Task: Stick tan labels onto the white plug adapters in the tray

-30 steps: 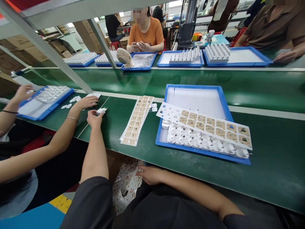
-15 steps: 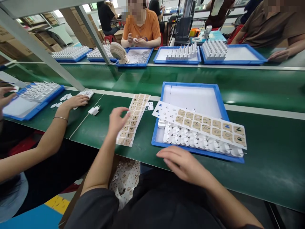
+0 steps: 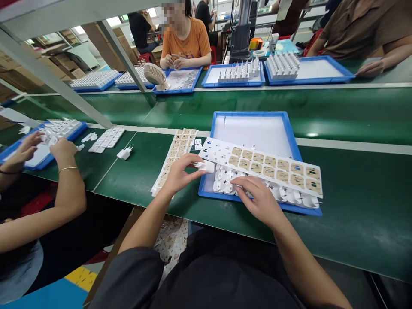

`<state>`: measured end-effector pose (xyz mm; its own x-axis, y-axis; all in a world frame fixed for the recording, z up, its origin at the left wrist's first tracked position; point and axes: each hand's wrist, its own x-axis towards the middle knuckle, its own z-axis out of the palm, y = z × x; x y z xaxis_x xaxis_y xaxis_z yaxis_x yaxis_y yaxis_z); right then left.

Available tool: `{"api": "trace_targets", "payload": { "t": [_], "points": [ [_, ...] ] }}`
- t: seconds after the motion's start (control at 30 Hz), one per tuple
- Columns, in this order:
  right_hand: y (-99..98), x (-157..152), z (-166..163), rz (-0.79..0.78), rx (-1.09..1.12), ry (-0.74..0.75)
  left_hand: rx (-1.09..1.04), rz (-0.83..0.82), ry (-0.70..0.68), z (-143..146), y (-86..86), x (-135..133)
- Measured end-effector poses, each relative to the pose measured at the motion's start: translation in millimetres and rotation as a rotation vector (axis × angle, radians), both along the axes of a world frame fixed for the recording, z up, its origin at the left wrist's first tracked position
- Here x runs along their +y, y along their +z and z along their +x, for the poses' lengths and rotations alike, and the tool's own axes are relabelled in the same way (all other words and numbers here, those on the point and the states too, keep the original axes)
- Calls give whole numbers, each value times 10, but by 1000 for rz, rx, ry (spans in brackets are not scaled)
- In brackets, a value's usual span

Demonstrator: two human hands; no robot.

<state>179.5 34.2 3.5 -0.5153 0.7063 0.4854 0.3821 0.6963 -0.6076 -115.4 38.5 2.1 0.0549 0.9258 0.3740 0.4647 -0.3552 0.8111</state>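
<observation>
My left hand (image 3: 182, 174) pinches a white plug charger (image 3: 209, 166) just over the left edge of the blue-rimmed tray (image 3: 206, 189). Low over the tray's near side, my right hand (image 3: 257, 197) has thumb and index finger almost together; whatever lies between them is too small to make out. Rows of white plug chargers (image 3: 220, 185) fill the tray's near part. Across them lies a sheet of tan stickers (image 3: 270, 167), its left part peeled bare. Left of the tray, under my left wrist, lies another sticker sheet (image 3: 175, 150) with small white pieces (image 3: 198, 144) beside it.
A lone white charger (image 3: 125, 153) lies on the green bench to the left. Beyond it, a co-worker's hands (image 3: 59, 148) handle a white part near another tray (image 3: 80, 131). Across the green belt stand trays of chargers (image 3: 240, 71), a fan (image 3: 155, 75) and seated people.
My left hand has moved right and taken a white charger from the tray's left side. My right hand has moved forward over the tray. The neighbour's hand has drawn back left.
</observation>
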Motion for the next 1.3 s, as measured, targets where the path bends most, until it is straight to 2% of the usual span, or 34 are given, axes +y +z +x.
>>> {"api": "trace_targets", "payload": {
  "t": [0.1, 0.23, 0.33, 0.43, 0.5, 0.57, 0.7, 0.83, 0.93, 1.03, 1.13, 1.3],
  "points": [
    [33, -38, -47, 8, 95, -31, -325, 14, 87, 39, -12, -245],
    [99, -81, -161, -24, 174, 51, -625, -92, 97, 340, -189, -475],
    [116, -109, -230, 12, 167, 120, -634, -133, 4, 545, -246, -575],
    [123, -126, -226, 73, 138, 134, -458, -139, -105, 598, -207, -615],
    [143, -103, -169, 88, 80, 152, -322, -183, -138, 569, -176, -597],
    [176, -23, -77, 93, 9, 144, -299, -229, -84, 528, -166, -534],
    [237, 313, 104, 177, -135, -1, -480, -323, 64, 494, -181, -302],
    [237, 642, 118, 190, -382, -16, -549, -421, -27, 542, -182, -84],
    [209, 725, 49, 154, -495, 12, -636, -464, -26, 601, -170, 9],
    [187, 707, -4, 139, -502, 13, -706, -505, -62, 658, -154, 59],
    [173, 681, -27, 138, -469, 27, -687, -523, -128, 700, -149, 88],
    [132, 682, -66, 207, -453, -21, -772, -523, -140, 722, -184, 118]
  ]
}}
